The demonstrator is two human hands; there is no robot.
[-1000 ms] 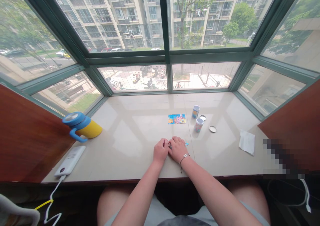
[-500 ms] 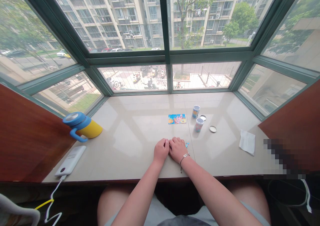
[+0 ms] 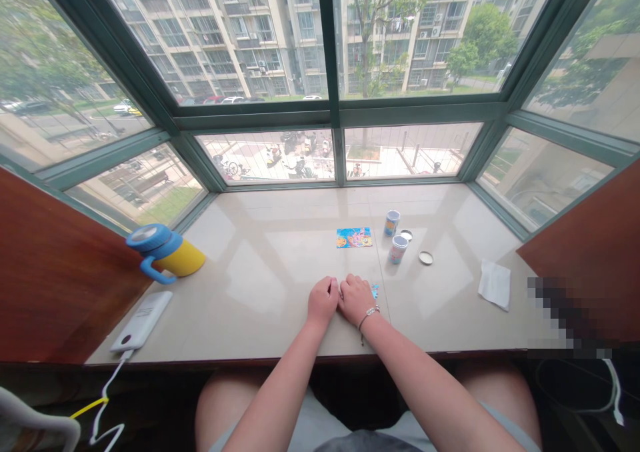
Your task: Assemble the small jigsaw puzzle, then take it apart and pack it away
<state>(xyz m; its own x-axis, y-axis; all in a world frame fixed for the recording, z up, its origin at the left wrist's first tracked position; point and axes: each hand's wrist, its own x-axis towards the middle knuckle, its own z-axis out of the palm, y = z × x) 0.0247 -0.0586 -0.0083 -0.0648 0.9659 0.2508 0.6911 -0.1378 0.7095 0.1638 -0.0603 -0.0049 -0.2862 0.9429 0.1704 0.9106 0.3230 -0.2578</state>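
Side by side on the windowsill rest my left hand (image 3: 324,299) and my right hand (image 3: 356,299), nearly touching at the thumbs. The left is closed with its fingers curled under; whatever it holds is hidden. Curled fingers of the right press together toward the surface, and I cannot see what is in them. A bracelet (image 3: 371,313) circles the right wrist. Small light-blue pieces (image 3: 375,291), perhaps jigsaw pieces, lie just right of the right hand. Beyond the hands is a colourful cartoon picture card (image 3: 354,237), lying flat.
Two small printed cans (image 3: 392,223) stand right of the card, with two round lids (image 3: 426,258) nearby. A white tissue (image 3: 495,285) lies at the right. On the left are a yellow-and-blue mug (image 3: 167,252) and a white power bank (image 3: 142,321) with a cable. Window frames (image 3: 340,115) border the back.
My right hand has shifted very slightly to the right, widening the small gap between the hands. Everything else stays as it was.
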